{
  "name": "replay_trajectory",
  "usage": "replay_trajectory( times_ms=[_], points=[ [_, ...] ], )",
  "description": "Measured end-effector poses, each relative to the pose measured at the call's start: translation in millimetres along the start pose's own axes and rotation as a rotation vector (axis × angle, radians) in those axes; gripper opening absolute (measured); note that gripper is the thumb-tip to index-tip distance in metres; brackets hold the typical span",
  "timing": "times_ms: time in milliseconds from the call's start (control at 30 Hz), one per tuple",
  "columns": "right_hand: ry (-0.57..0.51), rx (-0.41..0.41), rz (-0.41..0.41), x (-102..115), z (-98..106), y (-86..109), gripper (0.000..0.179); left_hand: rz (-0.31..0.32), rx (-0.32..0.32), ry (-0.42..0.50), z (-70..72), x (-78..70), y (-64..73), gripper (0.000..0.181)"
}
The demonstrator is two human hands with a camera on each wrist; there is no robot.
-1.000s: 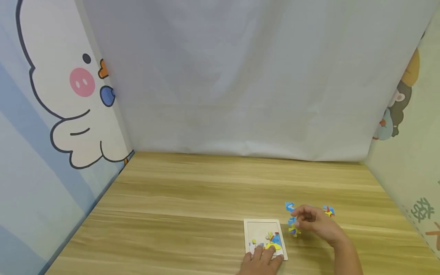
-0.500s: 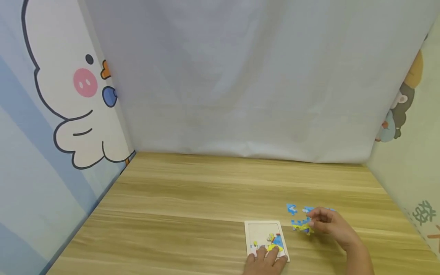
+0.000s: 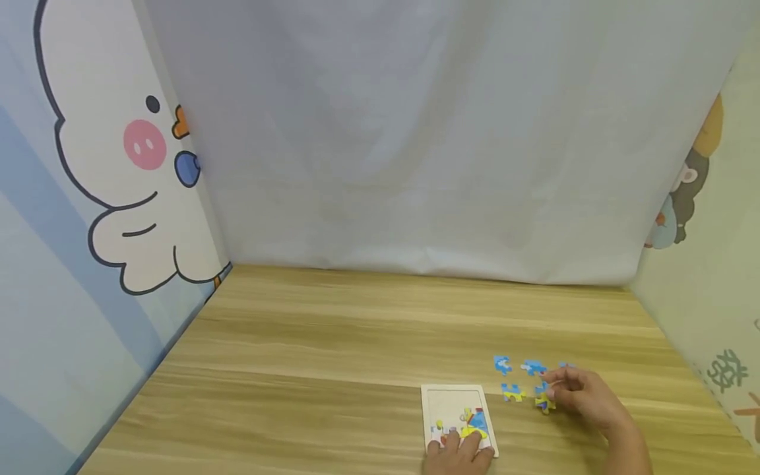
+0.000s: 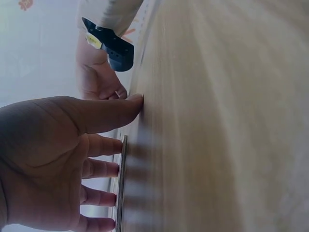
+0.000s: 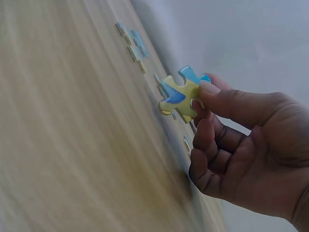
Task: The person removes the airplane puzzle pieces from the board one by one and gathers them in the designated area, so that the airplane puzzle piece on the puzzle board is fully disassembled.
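My right hand point(image 3: 584, 396) pinches a yellow and blue jigsaw piece point(image 5: 179, 99) between thumb and fingers, held up from the tabletop in the right wrist view. Left of it lies another yellow-blue jigsaw piece point(image 3: 512, 392); behind are blue jigsaw pieces point(image 3: 534, 367), one partly hidden by the hand. The fingers of my left hand point(image 3: 458, 456) lie spread, fairly straight, over the near edge of a pale wooden puzzle tray point(image 3: 425, 409). Fitted pieces point(image 3: 477, 422) with yellow, blue and red show along its lower right part. From the left wrist view, those fingertips reach the tray's edge point(image 4: 122, 183).
The wood-grain tabletop point(image 3: 285, 369) stretches out to the left and back. A grey-white curtain point(image 3: 404, 145) hangs behind it, and printed cartoon panels stand at both sides, with a white bird figure point(image 3: 107, 152) on the left one.
My right hand has moved to the right with the jigsaw piece, away from the tray, uncovering the other yellow-blue piece and a blue one. The left hand has stayed on the tray.
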State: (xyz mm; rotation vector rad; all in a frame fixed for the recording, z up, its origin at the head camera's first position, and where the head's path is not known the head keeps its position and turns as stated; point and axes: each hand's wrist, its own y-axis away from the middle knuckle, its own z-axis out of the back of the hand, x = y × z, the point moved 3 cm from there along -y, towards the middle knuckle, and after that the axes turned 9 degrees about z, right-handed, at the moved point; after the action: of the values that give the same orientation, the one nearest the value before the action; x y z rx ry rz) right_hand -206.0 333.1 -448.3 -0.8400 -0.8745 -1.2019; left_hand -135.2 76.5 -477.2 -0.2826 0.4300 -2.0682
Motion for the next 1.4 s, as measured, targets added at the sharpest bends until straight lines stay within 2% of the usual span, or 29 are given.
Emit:
replay_trajectory(
  times_ms=[200,367,533,667,767,867,1033,1267,1400],
  points=[
    [0.034,-0.006,-0.038,-7,2,-1.2,0.033,-0.012,-0.029,0.003,-3.7,0.6,0.6,0.051],
    [0.078,-0.008,-0.059,-8,2,-4.1,0.03,-0.01,-0.012,0.007,-4.2,-0.2,-0.2,0.054],
    [0.144,-0.015,-0.057,-3,2,-6.3,0.027,-0.006,-0.021,0.009,-1.3,-1.6,-0.8,0.056],
    [0.2,-0.014,-0.054,-2,1,-7.9,0.026,-0.019,0.018,0.026,-0.3,-0.6,-1.6,0.058],
    [0.224,-0.02,-0.074,-3,0,-9.3,0.027,-0.027,0.013,0.031,0.8,0.6,-0.9,0.058],
    [0.236,-0.028,-0.088,-5,0,-10.2,0.027,-0.03,0.005,0.036,1.7,1.3,-0.5,0.058],
    [0.242,-0.039,-0.107,-6,-1,-10.3,0.026,-0.025,0.069,0.035,0.7,1.7,-1.2,0.057],
    [0.248,-0.057,-0.117,-7,-1,-9.4,0.026,-0.014,0.003,0.011,0.8,1.1,0.4,0.054],
    [0.261,-0.051,-0.103,-5,-2,-6.0,0.027,-0.015,0.044,0.031,-0.4,1.7,0.3,0.05]
  ],
)
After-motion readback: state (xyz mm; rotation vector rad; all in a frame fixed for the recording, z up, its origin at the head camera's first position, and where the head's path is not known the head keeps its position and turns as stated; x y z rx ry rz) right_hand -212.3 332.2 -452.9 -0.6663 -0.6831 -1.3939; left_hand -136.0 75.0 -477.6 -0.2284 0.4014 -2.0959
